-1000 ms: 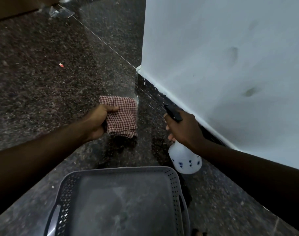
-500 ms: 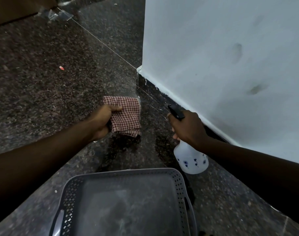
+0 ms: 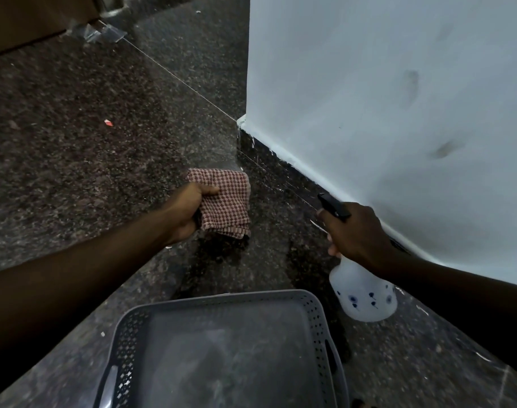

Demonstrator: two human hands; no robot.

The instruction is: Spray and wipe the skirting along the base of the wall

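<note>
My left hand [image 3: 189,212] grips a folded red-and-white checked cloth [image 3: 226,201], held just above the dark granite floor left of the wall corner. My right hand [image 3: 356,232] is wrapped round the neck of a white spray bottle [image 3: 364,293] with small blue flowers; its black nozzle [image 3: 332,205] points up and left along the dark skirting [image 3: 283,175]. The skirting runs under the white wall [image 3: 384,98], from the corner toward the lower right, and my right arm hides part of it. White paint specks dot the skirting.
A grey perforated plastic basket [image 3: 322,319] sits on the floor just in front of me, between my arms. A small red scrap [image 3: 108,122] lies on the floor at left. Clear plastic wrap [image 3: 104,33] and a wooden piece are at the far top left.
The view has tilted slightly; both hands sit a little lower in the frame. The cloth and the bottle stay in the same grips, and the nozzle still points at the skirting.
</note>
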